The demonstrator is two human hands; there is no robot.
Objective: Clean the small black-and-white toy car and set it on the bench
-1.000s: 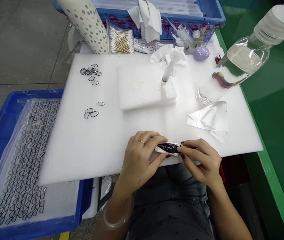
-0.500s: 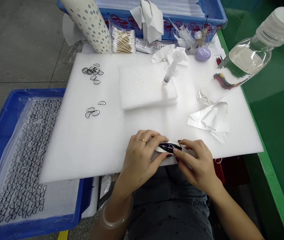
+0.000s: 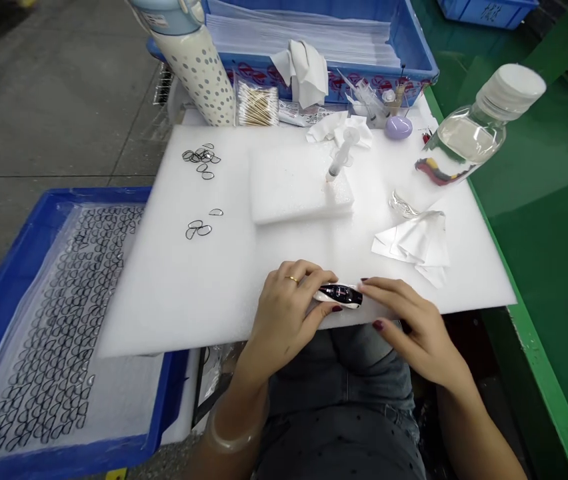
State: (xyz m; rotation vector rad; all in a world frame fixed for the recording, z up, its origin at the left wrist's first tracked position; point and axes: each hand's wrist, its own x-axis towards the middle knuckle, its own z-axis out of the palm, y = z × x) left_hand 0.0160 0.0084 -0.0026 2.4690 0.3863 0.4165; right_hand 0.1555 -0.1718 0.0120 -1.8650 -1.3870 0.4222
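A small oblong part with a glossy black top and white sides (image 3: 341, 295) lies at the front edge of the white foam sheet (image 3: 224, 293). My left hand (image 3: 289, 310) grips its left end between thumb and fingers, hiding that end. At the other end, my right hand (image 3: 411, 320) has its fingers stretched out and thumb apart, the fingertips close to the part; whether they touch it I cannot tell. Beyond the hands, a syringe (image 3: 343, 155) leans with its tip in a raised foam block (image 3: 299, 193). A folded white cloth (image 3: 419, 243) lies beyond my right hand.
Thin black D-shaped rings (image 3: 201, 157) lie in groups on the left. Lower left, a blue tray (image 3: 164, 413) holds many more. Along the back stand a dotted bottle (image 3: 199, 73), cotton swabs (image 3: 257, 107) and a blue bin (image 3: 424, 63). A clear bottle (image 3: 469, 140) stands at right.
My right hand has let go of the black-and-white part and opened, shifting right. My left hand keeps its hold. The camera view has tilted up slightly.
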